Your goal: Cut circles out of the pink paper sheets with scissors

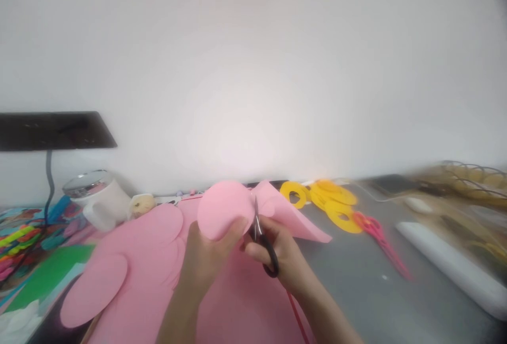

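A round piece of pink paper [226, 207] is pinched between the thumb and fingers of my left hand [216, 254]. Black-handled scissors [271, 260] are in my right hand [283, 251], blades pointing up along the right edge of the pink round. A loose pink paper offcut [291, 215] sticks out to the right behind the blades; whether it is still joined to the round I cannot tell. Below both hands lies more pink paper [245, 307]. Cut pink circles [95, 291] are spread to the left of my left hand.
Yellow paper rings [332, 196] lie at the back right, beside pink scissors [382, 244]. A long white object [451, 265] lies farther right. At the left are a white mug [105, 204], green paper [53, 270] and a dark panel [55, 132] with a cable.
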The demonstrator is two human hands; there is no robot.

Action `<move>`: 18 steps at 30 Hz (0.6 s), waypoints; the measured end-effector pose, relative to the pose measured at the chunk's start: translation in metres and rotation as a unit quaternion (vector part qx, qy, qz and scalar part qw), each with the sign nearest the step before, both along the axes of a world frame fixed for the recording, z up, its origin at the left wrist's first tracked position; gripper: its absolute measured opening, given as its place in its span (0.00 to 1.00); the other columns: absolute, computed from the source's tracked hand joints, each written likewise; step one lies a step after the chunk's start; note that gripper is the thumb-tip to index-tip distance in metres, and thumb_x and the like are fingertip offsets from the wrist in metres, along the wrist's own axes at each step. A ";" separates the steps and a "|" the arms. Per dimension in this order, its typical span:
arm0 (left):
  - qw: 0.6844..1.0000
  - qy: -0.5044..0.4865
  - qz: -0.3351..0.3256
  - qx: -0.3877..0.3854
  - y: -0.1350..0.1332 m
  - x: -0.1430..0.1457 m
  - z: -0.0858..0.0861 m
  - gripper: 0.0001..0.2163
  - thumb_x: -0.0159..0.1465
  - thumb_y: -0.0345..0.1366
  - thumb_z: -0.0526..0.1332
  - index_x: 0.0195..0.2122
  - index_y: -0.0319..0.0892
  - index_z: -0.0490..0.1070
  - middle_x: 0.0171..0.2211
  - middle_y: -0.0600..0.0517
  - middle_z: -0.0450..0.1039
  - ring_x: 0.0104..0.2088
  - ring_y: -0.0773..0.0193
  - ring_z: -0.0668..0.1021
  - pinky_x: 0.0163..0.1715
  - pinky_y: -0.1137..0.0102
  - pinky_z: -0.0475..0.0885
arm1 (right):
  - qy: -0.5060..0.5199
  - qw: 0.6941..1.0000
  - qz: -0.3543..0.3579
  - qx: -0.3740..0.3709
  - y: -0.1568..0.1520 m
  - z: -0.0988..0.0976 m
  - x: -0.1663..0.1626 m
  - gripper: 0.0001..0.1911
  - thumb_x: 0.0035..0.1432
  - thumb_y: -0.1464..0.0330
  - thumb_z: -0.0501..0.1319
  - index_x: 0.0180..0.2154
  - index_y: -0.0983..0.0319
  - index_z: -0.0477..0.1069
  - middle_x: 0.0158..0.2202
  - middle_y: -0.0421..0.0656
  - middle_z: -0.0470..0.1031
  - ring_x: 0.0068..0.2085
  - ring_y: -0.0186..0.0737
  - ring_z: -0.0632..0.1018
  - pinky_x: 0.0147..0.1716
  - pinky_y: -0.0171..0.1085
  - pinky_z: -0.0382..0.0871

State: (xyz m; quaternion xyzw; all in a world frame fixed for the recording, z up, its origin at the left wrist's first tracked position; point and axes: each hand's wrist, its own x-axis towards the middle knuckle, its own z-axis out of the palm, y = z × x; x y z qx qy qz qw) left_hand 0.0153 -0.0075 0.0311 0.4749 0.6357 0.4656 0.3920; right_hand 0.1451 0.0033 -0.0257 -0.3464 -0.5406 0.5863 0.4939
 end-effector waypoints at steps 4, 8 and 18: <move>1.000 -0.003 -0.010 -0.003 0.001 -0.002 -0.002 0.11 0.50 0.45 0.63 0.22 0.41 0.72 0.20 0.52 0.74 0.25 0.60 0.76 0.24 0.69 0.68 | -0.006 1.000 -0.004 -0.003 0.000 -0.001 0.000 0.19 0.44 0.57 0.71 0.30 0.62 0.67 0.24 0.37 0.64 0.27 0.34 0.64 0.26 0.33 0.59; 1.000 -0.019 -0.012 0.004 0.001 -0.002 -0.003 0.11 0.49 0.45 0.64 0.23 0.41 0.73 0.22 0.51 0.75 0.27 0.59 0.76 0.26 0.68 0.69 | -0.014 1.000 -0.003 -0.003 -0.001 -0.001 0.000 0.20 0.44 0.54 0.71 0.30 0.61 0.67 0.25 0.37 0.65 0.28 0.35 0.66 0.27 0.35 0.61; 1.000 -0.007 -0.006 -0.001 0.002 -0.003 -0.005 0.11 0.49 0.45 0.64 0.20 0.42 0.71 0.21 0.52 0.73 0.25 0.61 0.74 0.22 0.70 0.66 | -0.006 1.000 0.003 0.003 -0.001 0.000 0.000 0.18 0.45 0.57 0.70 0.29 0.62 0.68 0.23 0.36 0.61 0.26 0.33 0.62 0.25 0.33 0.57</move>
